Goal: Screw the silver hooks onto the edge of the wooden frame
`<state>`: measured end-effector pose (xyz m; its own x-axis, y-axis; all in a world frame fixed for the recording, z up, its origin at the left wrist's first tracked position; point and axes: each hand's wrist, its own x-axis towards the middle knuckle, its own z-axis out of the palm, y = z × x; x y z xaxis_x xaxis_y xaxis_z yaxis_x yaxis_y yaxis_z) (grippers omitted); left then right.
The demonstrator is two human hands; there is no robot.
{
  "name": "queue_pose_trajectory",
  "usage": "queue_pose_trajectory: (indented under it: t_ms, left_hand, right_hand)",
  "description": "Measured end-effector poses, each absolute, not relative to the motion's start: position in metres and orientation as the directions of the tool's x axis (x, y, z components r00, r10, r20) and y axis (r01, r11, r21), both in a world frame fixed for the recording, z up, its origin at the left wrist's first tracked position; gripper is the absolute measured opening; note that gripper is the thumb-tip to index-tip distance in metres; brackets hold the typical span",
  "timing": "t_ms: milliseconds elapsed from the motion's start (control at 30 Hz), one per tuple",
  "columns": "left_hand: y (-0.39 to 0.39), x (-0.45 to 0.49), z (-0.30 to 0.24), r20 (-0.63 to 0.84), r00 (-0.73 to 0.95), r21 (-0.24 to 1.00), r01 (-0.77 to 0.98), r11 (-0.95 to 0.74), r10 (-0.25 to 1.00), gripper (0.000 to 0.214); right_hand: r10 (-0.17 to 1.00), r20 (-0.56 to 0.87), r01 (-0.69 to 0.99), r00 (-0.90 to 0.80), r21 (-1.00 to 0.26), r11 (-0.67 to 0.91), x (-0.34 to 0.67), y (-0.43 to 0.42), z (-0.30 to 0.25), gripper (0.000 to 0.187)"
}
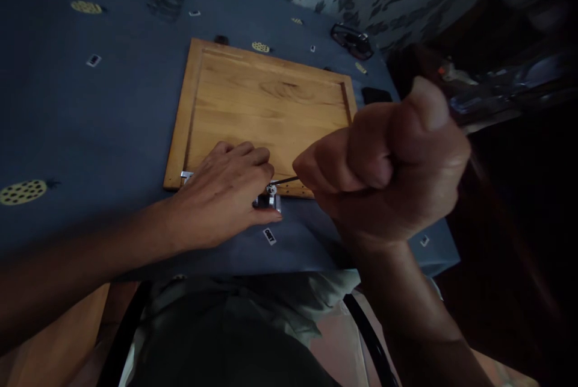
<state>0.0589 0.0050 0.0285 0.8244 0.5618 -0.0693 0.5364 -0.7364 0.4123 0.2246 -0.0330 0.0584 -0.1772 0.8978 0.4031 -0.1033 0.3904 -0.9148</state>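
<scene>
A framed wooden cabinet door lies flat on the cloth-covered table. At its near edge is a metal hinge. My left hand rests over that edge, fingers curled and thumb at the hinge, closed on it. My right hand is a fist around a screwdriver; only its thin dark shaft shows, slanting down to the hinge, while the handle is hidden in the fist. Another piece of metal hardware shows at the door's near left corner, partly behind my left hand.
Dark-framed glasses and a flat black object lie beyond the door at the right. The blue patterned tablecloth ends at a front edge just before my lap. Blurred items stand in shadow at far right.
</scene>
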Motion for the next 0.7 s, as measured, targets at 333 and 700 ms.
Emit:
queue_pose_trajectory:
  t_ms: [333,700]
  left_hand:
    - [0.006,0.058,0.026,-0.059,0.835,0.414,0.520,-0.747,0.548,0.030]
    - [0.004,0.056,0.023,0.016,0.832,0.409,0.502,-0.763,0.555,0.032]
  right_hand:
    - [0.944,0.285,0.052,-0.165,-0.954,0.297,0.230,-0.031,0.056,0.063]
    - [0.906,0.423,0.028,0.002,-0.906,0.423,0.218,-0.049,0.084,0.047]
